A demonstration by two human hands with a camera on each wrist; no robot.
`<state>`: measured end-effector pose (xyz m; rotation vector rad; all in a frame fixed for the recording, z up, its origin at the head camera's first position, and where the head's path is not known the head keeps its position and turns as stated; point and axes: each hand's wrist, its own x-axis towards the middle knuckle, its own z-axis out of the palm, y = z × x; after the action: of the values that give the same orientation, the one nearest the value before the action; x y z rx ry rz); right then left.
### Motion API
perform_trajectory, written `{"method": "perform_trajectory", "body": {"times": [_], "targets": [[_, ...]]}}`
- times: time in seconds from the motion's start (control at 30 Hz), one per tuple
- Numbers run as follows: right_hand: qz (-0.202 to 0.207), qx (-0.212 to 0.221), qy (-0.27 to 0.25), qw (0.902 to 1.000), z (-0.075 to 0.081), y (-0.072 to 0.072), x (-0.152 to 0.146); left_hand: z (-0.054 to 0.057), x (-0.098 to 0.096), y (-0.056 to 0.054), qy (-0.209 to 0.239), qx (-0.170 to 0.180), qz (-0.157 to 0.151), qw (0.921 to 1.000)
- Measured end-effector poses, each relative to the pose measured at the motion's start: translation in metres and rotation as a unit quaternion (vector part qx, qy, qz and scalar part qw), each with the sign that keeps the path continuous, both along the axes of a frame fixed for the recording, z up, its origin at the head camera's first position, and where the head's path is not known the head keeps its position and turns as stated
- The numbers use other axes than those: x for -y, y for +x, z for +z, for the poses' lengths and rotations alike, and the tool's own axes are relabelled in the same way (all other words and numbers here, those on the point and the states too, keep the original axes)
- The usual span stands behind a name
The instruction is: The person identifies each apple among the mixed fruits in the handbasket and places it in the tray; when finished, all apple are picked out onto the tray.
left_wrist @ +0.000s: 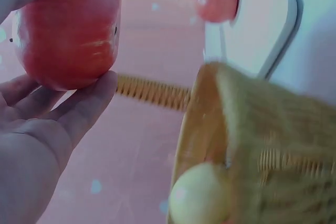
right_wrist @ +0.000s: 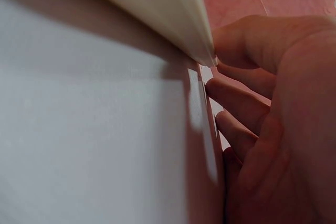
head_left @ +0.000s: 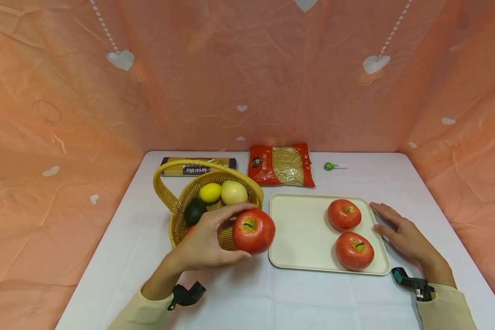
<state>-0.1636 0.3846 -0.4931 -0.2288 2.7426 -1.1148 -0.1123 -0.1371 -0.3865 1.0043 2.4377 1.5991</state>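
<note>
My left hand (head_left: 202, 243) holds a red apple (head_left: 255, 236) between thumb and fingers, over the right side of the wicker basket (head_left: 174, 229). In the left wrist view the apple (left_wrist: 68, 32) appears up close, raised beside the basket's handle (left_wrist: 152, 94). Inside the basket are a yellow lemon (head_left: 210, 193), a pale round fruit (head_left: 233, 192), an avocado (head_left: 195, 211) and a red item mostly hidden by my hand. Two more apples lie on the cream tray (head_left: 299, 233), toward its right end. There, my right hand (head_left: 406, 238) rests with its thumb at the tray's rim (right_wrist: 207, 51).
Behind the basket lies a yellow and purple packet (head_left: 200, 167). A red bag of pasta (head_left: 281, 165) is to its right, and a green lollipop (head_left: 330, 166) lies farther right. Peach cloth (head_left: 272, 91) with white hearts hangs behind the white table (head_left: 313, 298).
</note>
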Motion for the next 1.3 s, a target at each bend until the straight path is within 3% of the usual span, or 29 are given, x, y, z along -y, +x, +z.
{"method": "perform_trajectory", "body": {"times": [0.2, 0.47, 0.67, 0.9, 1.1, 1.3], "targets": [[0.002, -0.009, -0.005, 0.9999, 0.001, 0.001, -0.001, -0.011, -0.026, -0.002, -0.047, -0.019, -0.022, 0.9985], [0.003, -0.001, -0.006, 1.0000, 0.001, 0.000, -0.001, -0.027, -0.062, -0.011, -0.026, 0.010, -0.046, 0.9985], [0.002, 0.003, -0.003, 1.0000, 0.001, -0.001, -0.002, -0.033, -0.087, -0.017, -0.020, 0.002, -0.024, 0.9995], [0.002, -0.004, -0.006, 1.0000, 0.002, -0.001, -0.002, -0.041, -0.112, -0.025, -0.004, 0.042, -0.005, 0.9991], [0.000, 0.002, -0.001, 1.0000, 0.004, -0.001, -0.001, -0.046, -0.131, -0.035, 0.004, 0.069, 0.028, 0.9972], [0.001, 0.003, -0.002, 1.0000, 0.004, 0.000, 0.000, -0.054, -0.145, -0.044, -0.008, 0.077, 0.065, 0.9949]]}}
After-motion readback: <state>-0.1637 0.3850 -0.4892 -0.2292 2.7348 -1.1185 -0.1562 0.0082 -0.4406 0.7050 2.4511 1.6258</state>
